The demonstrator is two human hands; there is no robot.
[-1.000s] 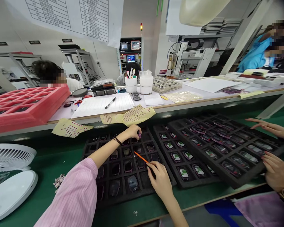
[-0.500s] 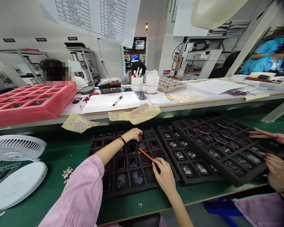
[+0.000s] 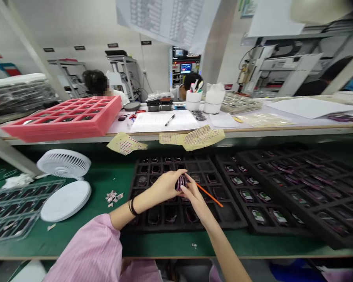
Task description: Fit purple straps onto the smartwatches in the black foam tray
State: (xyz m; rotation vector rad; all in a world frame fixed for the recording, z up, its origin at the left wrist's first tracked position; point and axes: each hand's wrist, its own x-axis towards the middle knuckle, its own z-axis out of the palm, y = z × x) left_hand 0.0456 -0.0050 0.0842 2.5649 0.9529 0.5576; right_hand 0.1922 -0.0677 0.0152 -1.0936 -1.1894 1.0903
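Observation:
My left hand [image 3: 165, 185] is closed around a small stack of purple-rimmed watch cases [image 3: 181, 182], held above a black foam tray [image 3: 191, 226]. My right hand [image 3: 195, 196] meets it there, its fingers and thumb pressed against the right side of the stack. A thin orange stick [image 3: 211, 196] is also in my right hand, slanting down to the right over the tray. Dark watch cases [image 3: 171, 214] sit in many of the tray's compartments. My fingers hide part of the stack, so how many pieces it has is unclear.
Right of my tray, more black foam trays [image 3: 260, 215] hold watch parts. A white fan [image 3: 65, 201] and paper scraps [image 3: 114, 198] are at left, near a clear plastic tray [image 3: 23, 209]. The shelf above carries a pink foam tray [image 3: 106, 117] and yellow sticker sheets [image 3: 204, 137].
My left hand has lifted the purple watch cases from the tray's far part toward me, and my right hand has joined it. The orange stick's direction has swung. The view has turned left.

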